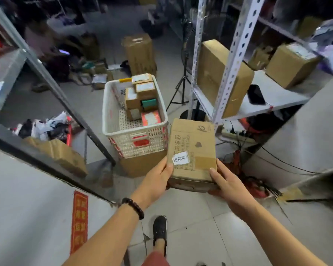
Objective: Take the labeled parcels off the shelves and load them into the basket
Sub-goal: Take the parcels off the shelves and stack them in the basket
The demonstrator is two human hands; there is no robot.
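Note:
I hold a flat brown cardboard parcel (pixel 192 150) with a small white label near its lower left. My left hand (pixel 158 177) grips its left near corner and my right hand (pixel 227 183) grips its right near corner. The parcel hangs just right of and in front of a white lattice basket (pixel 135 139), which stands on a cardboard box. Several small labeled parcels (pixel 142 93) lie in the basket's far half. More brown boxes (pixel 219 73) (pixel 290 64) stand on the white shelf at the right.
A black phone (pixel 255 94) lies on the right shelf (pixel 273 100). A grey shelf upright (pixel 65 96) slants at the left, a tripod (pixel 181 87) stands behind the basket, cables and a power strip (pixel 236 131) lie under the right shelf. My shoe (pixel 160 229) is on the tiled floor.

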